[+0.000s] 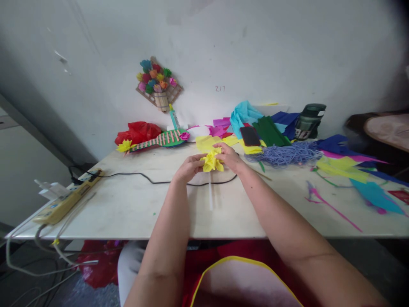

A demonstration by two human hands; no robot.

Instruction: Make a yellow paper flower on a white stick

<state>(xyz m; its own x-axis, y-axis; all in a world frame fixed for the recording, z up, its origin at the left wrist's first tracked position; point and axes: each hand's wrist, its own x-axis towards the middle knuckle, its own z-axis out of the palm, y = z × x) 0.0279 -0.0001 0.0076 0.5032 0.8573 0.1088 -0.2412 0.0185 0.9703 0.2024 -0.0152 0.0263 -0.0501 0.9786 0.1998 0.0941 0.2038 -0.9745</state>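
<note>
A yellow crepe-paper flower [212,161] is held between my two hands above the middle of the table [128,200]. My left hand [189,166] pinches petals on its left side. On the right side, the fingers of my right hand [228,156] close on petals near the top. A pale, thin stick [210,196] points down from beneath the bloom towards me. Just behind the flower lie yellow paper sheets [206,143].
A power strip [68,200] with plugs lies at the left edge, its black cable [137,174] crossing the table. A paper-decorated instrument shape [162,139], phone [250,136], purple-blue cord [286,154], dark bottle [309,121] and coloured paper [244,117] lie along the back and right.
</note>
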